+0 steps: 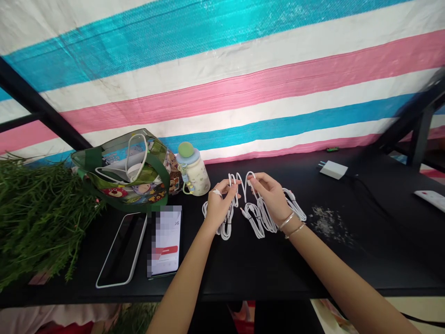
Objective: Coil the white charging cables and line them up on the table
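Left of centre, we had the bottle (197, 176) standing near the left hand (220, 202); a careless swing could have toppled it. That hand pinched loops of white cable (245, 194) mid-frame, and a slack grip might have let them spill. Right of it, the right hand (270, 195) pinched the cable too; one hard tug risked snagging the tied bundles (256, 223) around it on the table (278, 269).
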The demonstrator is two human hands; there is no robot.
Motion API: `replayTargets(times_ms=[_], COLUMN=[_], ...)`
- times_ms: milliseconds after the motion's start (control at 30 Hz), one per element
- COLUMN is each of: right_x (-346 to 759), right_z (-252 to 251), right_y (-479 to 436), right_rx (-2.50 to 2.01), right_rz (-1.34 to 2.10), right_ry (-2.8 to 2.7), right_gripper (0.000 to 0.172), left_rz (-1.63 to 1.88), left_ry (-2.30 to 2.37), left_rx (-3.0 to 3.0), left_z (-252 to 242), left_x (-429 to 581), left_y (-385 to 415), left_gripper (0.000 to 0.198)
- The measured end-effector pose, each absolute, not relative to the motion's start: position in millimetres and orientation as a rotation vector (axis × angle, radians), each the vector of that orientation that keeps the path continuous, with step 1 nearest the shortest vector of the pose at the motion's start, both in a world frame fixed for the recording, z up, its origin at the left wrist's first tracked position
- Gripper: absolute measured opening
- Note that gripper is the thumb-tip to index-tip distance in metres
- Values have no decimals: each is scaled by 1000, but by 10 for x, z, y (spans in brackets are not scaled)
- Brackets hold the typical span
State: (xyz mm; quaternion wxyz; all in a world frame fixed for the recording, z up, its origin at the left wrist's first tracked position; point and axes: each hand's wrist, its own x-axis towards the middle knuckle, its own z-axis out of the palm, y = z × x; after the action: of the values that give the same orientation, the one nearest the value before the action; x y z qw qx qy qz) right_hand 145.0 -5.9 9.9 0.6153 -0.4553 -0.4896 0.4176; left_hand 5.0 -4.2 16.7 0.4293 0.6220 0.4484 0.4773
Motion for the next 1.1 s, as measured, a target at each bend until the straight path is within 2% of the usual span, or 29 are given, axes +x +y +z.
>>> replayTargets(times_ms=[167,400,700,833,967,1100], right_x=[1456,1455,1447,1448,1463,1484], right_z=[76,97,95,107,131,115], right_y=[-47,-53,-53,-54,-69,-64], right_rx=[-1053,-1058,-1031,-1036,-1068,-1088], right_rz=[898,930,991,1005,994,1033], right_ry=[-1157,-1148,-1247,-1266,-1307,-1340], right_gripper=[29,34,37,39,43,51], left_rz=[1176,1158,1192,1244,1317,1392], left_ry=[1173,1211,1176,1181,1162,1162], left_rx=[1559,1574,1667,1627,1546,1439], left_z=[157,122,97,99,108,95], left_x=[53,54,53,45,30,17], left_y=[-35,-16,-10,-2,10,28], left_gripper=[18,27,10,10,14,26])
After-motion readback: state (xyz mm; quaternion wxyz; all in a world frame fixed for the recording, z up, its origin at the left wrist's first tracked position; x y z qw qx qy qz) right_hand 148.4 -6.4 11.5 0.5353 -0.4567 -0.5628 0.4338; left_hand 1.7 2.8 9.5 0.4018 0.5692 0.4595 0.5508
